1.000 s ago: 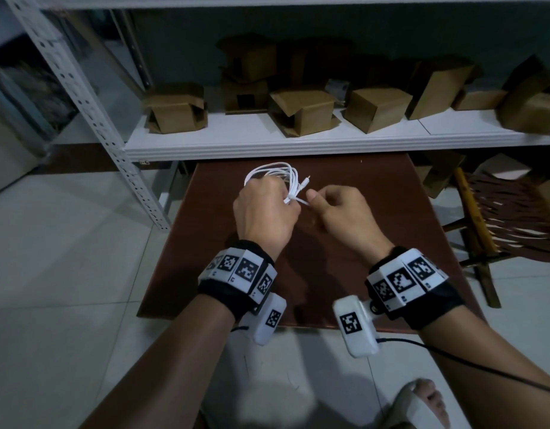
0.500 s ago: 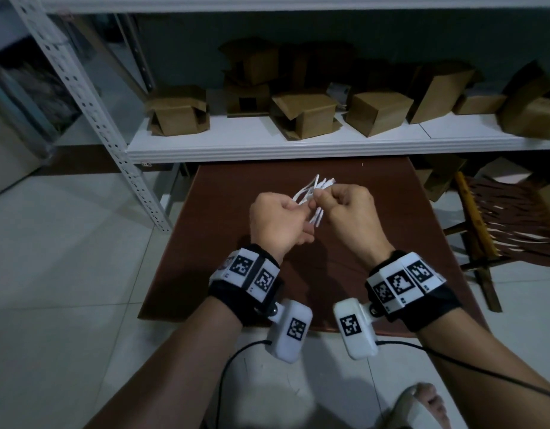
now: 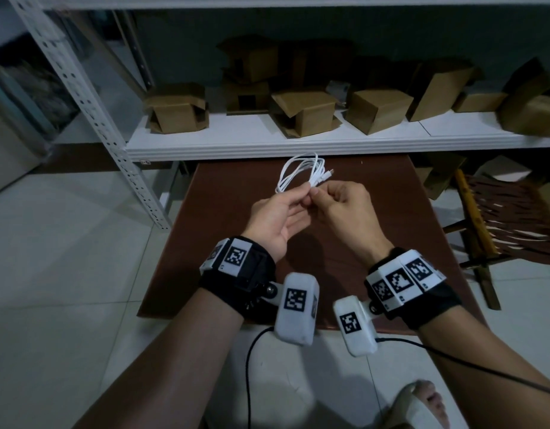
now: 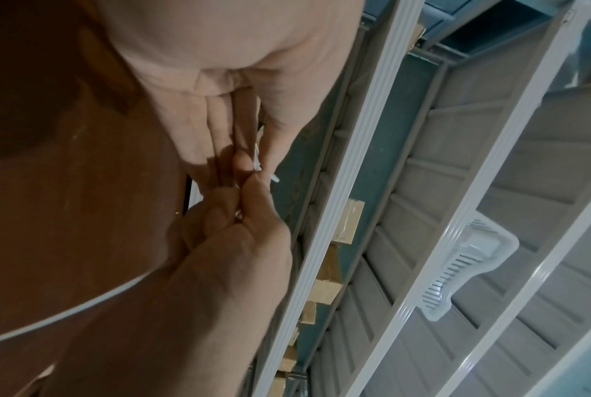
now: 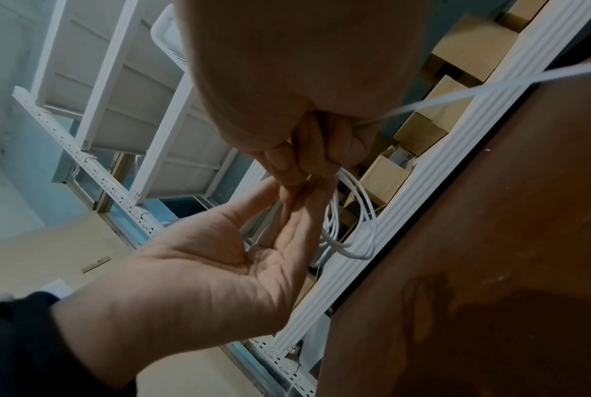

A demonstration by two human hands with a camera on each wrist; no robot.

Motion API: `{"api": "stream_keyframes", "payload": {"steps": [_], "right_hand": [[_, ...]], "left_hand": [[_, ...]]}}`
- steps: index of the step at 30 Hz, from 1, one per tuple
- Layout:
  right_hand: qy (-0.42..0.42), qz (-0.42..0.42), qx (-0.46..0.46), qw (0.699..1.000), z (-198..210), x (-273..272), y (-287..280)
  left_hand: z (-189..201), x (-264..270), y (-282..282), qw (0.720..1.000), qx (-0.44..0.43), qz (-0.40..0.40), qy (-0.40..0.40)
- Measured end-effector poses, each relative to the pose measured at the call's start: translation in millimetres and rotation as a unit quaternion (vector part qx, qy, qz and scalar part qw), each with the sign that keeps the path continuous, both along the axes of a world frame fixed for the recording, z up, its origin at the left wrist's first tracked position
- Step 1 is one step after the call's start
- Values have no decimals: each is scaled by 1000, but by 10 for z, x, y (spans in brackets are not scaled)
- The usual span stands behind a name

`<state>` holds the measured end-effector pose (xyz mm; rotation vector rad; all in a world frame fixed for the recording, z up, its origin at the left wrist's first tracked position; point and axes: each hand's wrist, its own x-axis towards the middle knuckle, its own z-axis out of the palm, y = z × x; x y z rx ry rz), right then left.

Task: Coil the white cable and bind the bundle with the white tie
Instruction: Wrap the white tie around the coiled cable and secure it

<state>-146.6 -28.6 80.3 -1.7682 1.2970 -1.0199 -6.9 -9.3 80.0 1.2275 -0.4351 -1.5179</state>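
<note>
Above the table [image 3: 224, 243], 1 coiled cable [image 3: 301, 173]: left hand [image 3: 275, 219] & right hand [image 3: 345, 209] both pinch it, other left fingers straight.

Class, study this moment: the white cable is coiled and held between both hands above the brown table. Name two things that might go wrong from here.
1. The coiled cable is pinched at one spot only, by the left hand and right hand; its loops fan out loosely, so they may spring apart.
2. The bundle hangs above the brown table; a slip would probably undo the coil.

two hands [image 3: 275, 216], one cable [image 3: 301, 173], one table [image 3: 224, 230]
</note>
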Motion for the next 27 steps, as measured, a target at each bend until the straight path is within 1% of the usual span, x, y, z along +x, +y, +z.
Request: {"api": "stream_keyframes", "payload": {"steps": [3, 5, 9, 12, 16, 20, 24, 27], "right_hand": [[4, 5, -9, 1000, -8, 4, 3], [12, 15, -10, 1000, -18, 24, 28], [45, 25, -2, 999, -23, 71, 74], [15, 19, 5, 1000, 12, 82, 76], [-18, 8, 3, 1000, 55, 120, 100], [-32, 10, -7, 999, 68, 166, 106], [-37, 17, -13, 999, 41, 201, 99], [-42, 18, -12, 999, 34, 212, 103]], "left_hand": [[-34, 8, -7, 999, 24, -8, 23], [-50, 15, -2, 999, 34, 4, 37], [-58, -10, 19, 998, 37, 11, 43], [9, 0, 35, 998, 36, -5, 57], [81, 9, 31, 997, 32, 4, 75], [131, 32, 26, 996, 37, 13, 77], [126, 21, 29, 994, 39, 44, 90], [138, 20, 45, 995, 43, 39, 84]]}}
